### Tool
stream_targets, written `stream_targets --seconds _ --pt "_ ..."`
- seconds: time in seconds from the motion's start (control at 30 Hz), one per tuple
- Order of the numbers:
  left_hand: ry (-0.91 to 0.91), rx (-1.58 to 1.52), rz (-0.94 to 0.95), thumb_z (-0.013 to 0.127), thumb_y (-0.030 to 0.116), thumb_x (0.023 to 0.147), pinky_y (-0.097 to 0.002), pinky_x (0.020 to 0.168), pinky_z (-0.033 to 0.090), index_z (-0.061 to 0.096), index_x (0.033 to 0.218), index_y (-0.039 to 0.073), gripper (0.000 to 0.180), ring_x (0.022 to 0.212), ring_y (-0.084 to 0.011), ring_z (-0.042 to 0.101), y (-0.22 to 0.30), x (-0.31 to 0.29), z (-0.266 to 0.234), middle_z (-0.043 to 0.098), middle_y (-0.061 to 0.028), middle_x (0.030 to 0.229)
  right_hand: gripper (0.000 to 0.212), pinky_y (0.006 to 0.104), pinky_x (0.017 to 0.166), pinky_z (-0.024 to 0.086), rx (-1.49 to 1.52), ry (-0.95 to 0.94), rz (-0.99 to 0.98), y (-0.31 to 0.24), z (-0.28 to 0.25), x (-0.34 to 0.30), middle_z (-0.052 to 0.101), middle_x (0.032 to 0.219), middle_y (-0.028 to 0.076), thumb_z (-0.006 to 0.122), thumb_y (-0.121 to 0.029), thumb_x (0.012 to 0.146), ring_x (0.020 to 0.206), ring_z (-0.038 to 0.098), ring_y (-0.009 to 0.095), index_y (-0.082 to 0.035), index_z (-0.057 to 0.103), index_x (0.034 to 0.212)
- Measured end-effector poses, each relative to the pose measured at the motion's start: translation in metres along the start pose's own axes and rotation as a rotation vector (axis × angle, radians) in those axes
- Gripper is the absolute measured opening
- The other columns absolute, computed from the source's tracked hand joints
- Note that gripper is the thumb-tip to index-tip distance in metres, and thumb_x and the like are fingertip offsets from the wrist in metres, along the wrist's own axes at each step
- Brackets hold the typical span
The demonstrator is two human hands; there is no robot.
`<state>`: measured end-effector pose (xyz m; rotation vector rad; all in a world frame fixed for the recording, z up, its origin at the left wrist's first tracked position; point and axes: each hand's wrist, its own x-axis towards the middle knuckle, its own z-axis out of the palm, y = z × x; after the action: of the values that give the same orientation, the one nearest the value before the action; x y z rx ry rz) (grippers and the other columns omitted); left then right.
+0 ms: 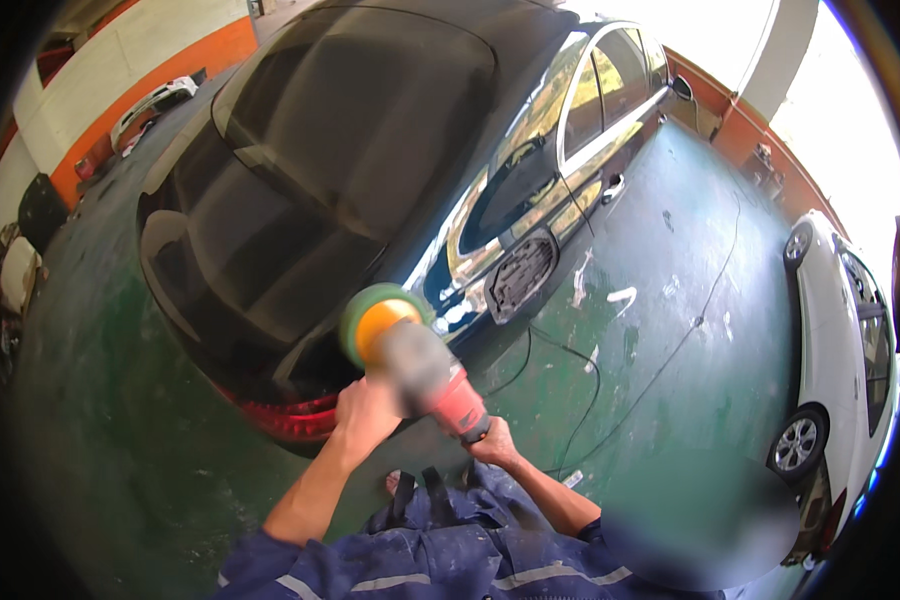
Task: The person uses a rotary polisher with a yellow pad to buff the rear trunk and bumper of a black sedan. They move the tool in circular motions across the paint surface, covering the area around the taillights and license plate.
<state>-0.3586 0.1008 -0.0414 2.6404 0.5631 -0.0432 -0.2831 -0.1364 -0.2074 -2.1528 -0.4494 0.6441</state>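
Here, a left hand [368, 408] clasps a red polisher [425, 372] near its pad [375, 322], the right hand [493, 443] its rear, at a black car [280, 235].

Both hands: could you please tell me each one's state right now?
Left hand: closed, holding the electric polisher toward its front; exact grip blurred.
Right hand: closed, holding the electric polisher at its rear.

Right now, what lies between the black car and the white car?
Between the black car and the white car, the head view shows green floor with pale marks and a thin cable.
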Motion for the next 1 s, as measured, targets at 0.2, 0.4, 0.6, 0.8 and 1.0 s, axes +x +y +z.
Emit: stream_targets --seconds 0.2,0.4,0.6,0.8,1.0 --pt "0.099 0.05 -0.337 0.072 0.019 0.078 -0.0561 0.073 0.052 0.071 0.08 -0.002 0.021 0.078 -0.0486 0.066 -0.065 -0.108 0.017 0.066 -0.0291 0.076 0.034 0.0443 0.081 0.055 -0.062 -0.235 -0.106 -0.023 0.049 -0.032 0.072 0.088 0.022 0.075 -0.021 0.068 0.088 0.071 0.039 -0.005 0.073 0.098" --pt "0.112 0.065 -0.317 0.073 0.018 0.077 -0.0549 0.075 0.052 0.071 0.077 -0.004 0.022 0.079 -0.0484 0.066 -0.058 -0.099 0.014 0.066 -0.0302 0.076 0.035 0.0468 0.083 0.055 -0.059 -0.24 -0.138 -0.026 0.04 -0.026 0.072 0.09 0.022 0.071 -0.017 0.067 0.089 0.069 0.04 -0.007 0.071 0.101" --pt "0.062 0.136 0.005 0.068 0.017 0.078 -0.0533 0.072 0.054 0.07 0.084 0.001 0.018 0.081 -0.0457 0.067 0.013 0.009 -0.01 0.067 -0.027 0.079 0.027 0.0446 0.079 0.057 0.101 -0.065 -0.033 -0.005 -0.007 0.013 0.071 0.083 0.023 0.073 -0.02 0.066 0.083 0.071 0.039 -0.004 0.073 0.087" --pt "-0.047 0.365 0.087 0.064 0.01 0.077 -0.048 0.082 0.057 0.073 0.085 -0.002 0.017 0.091 -0.0417 0.071 0.115 0.148 -0.025 0.071 -0.0265 0.09 0.03 0.0396 0.068 0.056 0.227 0.069 -0.017 0.018 -0.08 0.103 0.07 0.072 0.02 0.078 -0.023 0.065 0.073 0.073 0.027 0.002 0.07 0.078" --pt "-0.056 0.38 0.163 0.064 0.006 0.074 -0.0467 0.082 0.057 0.073 0.092 -0.005 0.023 0.093 -0.0416 0.071 0.206 0.244 -0.028 0.071 -0.0281 0.094 0.023 0.0324 0.058 0.053 0.42 0.063 -0.01 0.037 -0.153 0.179 0.067 0.065 0.008 0.077 -0.016 0.064 0.059 0.064 0.015 0.003 0.068 0.074"
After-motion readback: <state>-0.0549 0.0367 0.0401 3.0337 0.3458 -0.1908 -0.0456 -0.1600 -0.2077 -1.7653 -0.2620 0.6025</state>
